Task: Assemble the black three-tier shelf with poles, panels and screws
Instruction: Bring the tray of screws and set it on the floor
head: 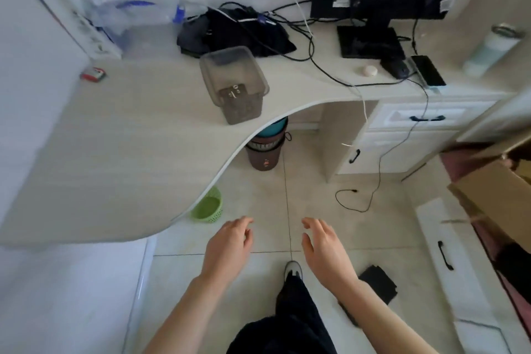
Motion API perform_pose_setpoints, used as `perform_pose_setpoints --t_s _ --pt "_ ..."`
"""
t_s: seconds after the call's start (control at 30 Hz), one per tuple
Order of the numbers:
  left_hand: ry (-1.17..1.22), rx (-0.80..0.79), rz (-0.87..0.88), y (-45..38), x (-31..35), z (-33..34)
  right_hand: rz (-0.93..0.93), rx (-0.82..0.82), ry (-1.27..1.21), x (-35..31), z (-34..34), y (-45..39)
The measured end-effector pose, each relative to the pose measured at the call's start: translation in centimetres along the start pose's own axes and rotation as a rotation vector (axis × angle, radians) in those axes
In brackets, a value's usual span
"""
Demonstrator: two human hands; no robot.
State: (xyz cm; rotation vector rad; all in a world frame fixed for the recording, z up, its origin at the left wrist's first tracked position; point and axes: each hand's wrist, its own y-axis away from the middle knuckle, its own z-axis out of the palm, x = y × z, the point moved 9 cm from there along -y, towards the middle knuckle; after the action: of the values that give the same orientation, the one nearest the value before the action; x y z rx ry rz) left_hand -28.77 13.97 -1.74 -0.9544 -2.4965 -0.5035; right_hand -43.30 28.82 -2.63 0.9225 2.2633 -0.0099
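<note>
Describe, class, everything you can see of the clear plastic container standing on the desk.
The clear plastic container is a smoky, see-through rectangular tub with rounded corners and a flared rim. It stands upright on the pale wood-look desk, near the curved front edge. No lid shows. A few small metal pieces, perhaps screws, lie at its bottom. Neither hand touches it.

Both bare forearms reach forward and down from the bottom of the frame, the left hand (pixel 227 244) and right hand (pixel 324 247) side by side and apart, backs up. Fingers on each are loosely curled and hold nothing. One dark-trousered leg and a pale shoe show between the arms.
</note>
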Motion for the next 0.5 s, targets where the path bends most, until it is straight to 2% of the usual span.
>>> perform_pose_setpoints --t_s 0.3,0.5 --pt "-0.050 0.207 -0.153 -9.5 -1.2 -6.3 -0.207 -0.077 0.092 -6.0 -2.3 -13.9" --pt "-0.078 0.315 -0.172 -15.5 0.0 -10.0 -0.284 -0.069 0.128 -9.4 -6.4 -22.5"
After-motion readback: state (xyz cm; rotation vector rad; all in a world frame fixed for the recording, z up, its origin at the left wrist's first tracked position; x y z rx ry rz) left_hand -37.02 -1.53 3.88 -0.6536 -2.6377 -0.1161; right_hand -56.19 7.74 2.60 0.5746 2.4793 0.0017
